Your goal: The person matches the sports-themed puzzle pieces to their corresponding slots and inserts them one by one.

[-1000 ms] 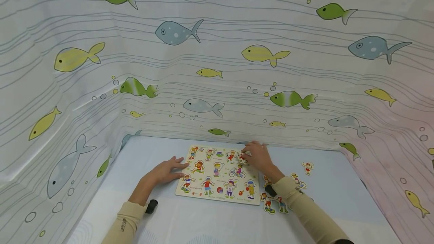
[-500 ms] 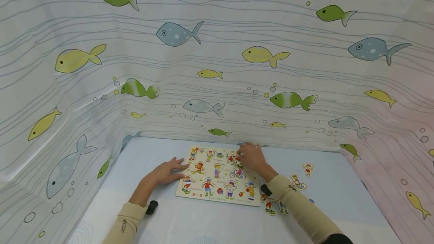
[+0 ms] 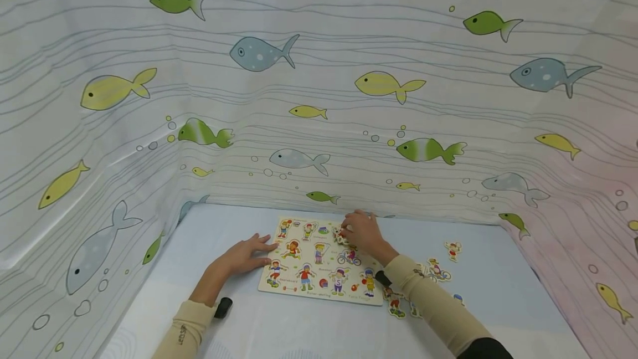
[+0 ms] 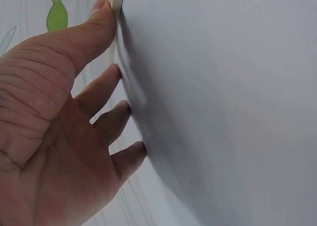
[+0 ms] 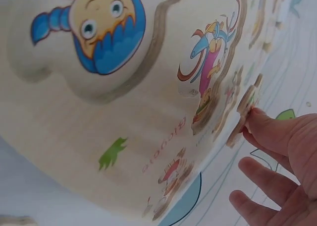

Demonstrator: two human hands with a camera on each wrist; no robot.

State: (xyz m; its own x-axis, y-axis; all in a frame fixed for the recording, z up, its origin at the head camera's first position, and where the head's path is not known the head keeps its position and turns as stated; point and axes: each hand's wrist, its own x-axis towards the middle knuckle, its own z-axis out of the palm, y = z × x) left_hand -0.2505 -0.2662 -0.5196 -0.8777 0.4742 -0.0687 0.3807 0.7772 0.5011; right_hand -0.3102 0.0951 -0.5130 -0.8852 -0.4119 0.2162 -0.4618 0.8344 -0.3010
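A pale wooden puzzle board (image 3: 293,266) with printed children doing sports lies on the table. At its left edge rests my left hand (image 3: 243,256), fingers spread and fairly straight; in the left wrist view the thumb (image 4: 96,30) touches the board's rim (image 4: 118,0). Over the board's top right part, my right hand (image 3: 366,234) pinches a small puzzle piece (image 3: 340,235) between thumb and fingers. The right wrist view shows this puzzle piece (image 5: 247,102) tilted at the fingertips, near the board's surface, its picture mostly turned away. Whether it touches the board I cannot tell.
Loose puzzle pieces lie right of the board: a figure with raised arms (image 3: 452,250), a cyclist (image 3: 438,270) and a skateboarder (image 3: 396,304). The right sleeve (image 3: 431,298) partly covers others. A fish-patterned sheet (image 3: 349,137) rises behind the table.
My right hand has moved left across the board's upper part, carrying the pinched puzzle piece. My left hand has stayed at the board's left edge.
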